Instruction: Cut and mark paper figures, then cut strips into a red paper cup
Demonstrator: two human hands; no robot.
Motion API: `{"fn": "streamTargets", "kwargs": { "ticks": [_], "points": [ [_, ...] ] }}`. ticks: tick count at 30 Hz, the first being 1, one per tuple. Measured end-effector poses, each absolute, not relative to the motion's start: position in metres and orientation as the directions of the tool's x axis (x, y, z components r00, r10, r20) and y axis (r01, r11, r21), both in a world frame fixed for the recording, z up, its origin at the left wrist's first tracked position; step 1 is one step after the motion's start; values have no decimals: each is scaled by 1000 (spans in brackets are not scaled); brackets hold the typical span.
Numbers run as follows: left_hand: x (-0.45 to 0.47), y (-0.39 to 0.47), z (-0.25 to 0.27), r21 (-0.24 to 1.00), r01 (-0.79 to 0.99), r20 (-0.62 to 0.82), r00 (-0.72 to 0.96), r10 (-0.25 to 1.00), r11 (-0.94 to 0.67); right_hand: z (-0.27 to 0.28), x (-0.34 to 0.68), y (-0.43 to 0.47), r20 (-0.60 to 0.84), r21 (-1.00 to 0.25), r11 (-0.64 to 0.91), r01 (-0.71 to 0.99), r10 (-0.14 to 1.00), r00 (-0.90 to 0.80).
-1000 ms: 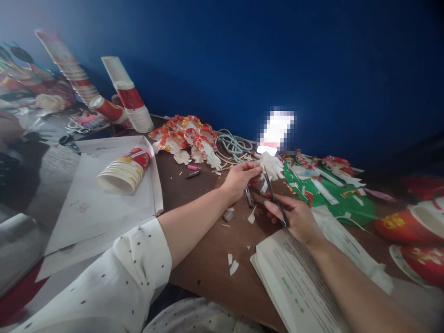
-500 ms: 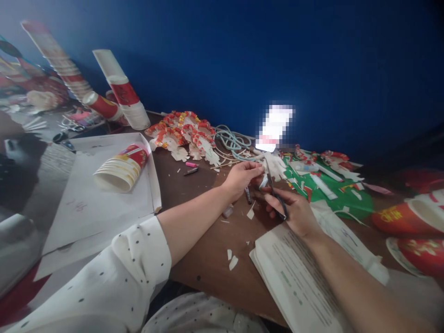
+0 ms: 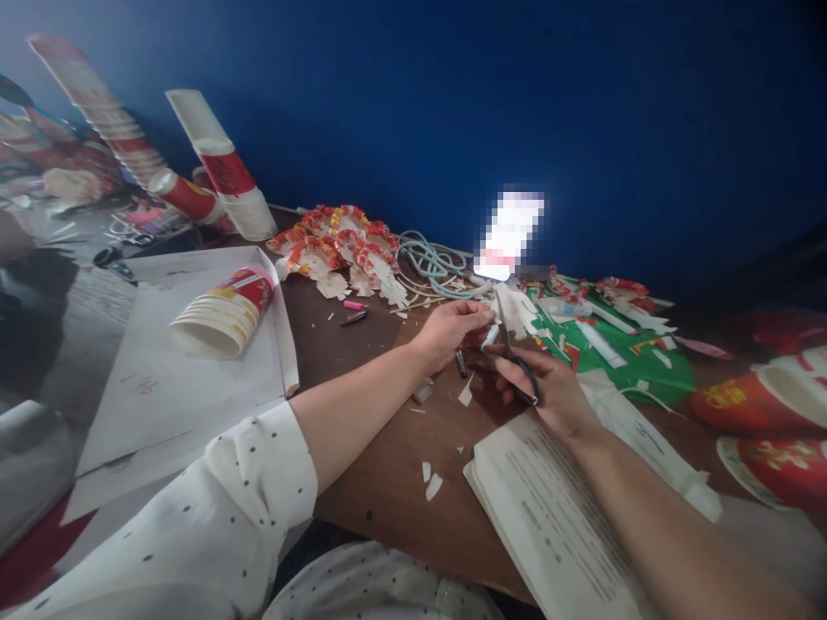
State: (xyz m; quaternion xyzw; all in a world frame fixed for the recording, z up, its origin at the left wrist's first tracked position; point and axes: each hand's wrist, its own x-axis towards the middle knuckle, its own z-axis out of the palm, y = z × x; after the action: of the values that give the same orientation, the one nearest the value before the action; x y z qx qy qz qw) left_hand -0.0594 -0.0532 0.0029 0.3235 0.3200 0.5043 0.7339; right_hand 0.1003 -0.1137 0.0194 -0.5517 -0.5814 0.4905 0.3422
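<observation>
A: Facing a dark blue wall (image 3: pixel 362 155) across a brown table (image 3: pixel 362 491), taking 12 o'clock as straight away from the body. Noticing any change?

B: Noticing a slight shift since 1 second ago: drifting toward 3 o'clock with both hands, bringing the white paper cutout (image 3: pixel 519 312) a little further across the near edge of a green sheet (image 3: pixel 672 377). Probably meaning a fine adjustment of paper against blades, mid-trim.

A: Grasping what, and where?

B: Pinching with the left hand (image 3: pixel 452 331), seemingly on the cutout's edge, though not seeing the exact contact. Wrapping the right hand (image 3: pixel 556 392) around the handles of black scissors (image 3: pixel 512 354). Working just short of a bright, blurred screen (image 3: pixel 507 237) at 12 o'clock, keeping a printed booklet (image 3: pixel 539 499) at 5 o'clock and a pile of red-and-white cutouts (image 3: pixel 342 250) at 10.

A: Pointing which way?

B: Aiming the scissors' tips at about 11 o'clock, running the long axis from 11 down to 5, and putting the handles at the 5 o'clock end. Spreading the cutout's jagged edge roughly toward 4 o'clock. Not telling the gap between blades: too small for judging.
</observation>
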Motion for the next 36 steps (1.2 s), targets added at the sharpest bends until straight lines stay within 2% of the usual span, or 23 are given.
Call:
{"fn": "streamTargets", "kwargs": {
  "ticks": [16,36],
  "points": [
    [-55,-52,-3,837,-494,-110,272,956,237,20,97,-114,-64,-919,-13,394,991,-115],
    [-57,-52,-2,826,-506,-94,312,945,249,9,97,-113,-54,-953,-26,302,995,-83]
  ]
}}
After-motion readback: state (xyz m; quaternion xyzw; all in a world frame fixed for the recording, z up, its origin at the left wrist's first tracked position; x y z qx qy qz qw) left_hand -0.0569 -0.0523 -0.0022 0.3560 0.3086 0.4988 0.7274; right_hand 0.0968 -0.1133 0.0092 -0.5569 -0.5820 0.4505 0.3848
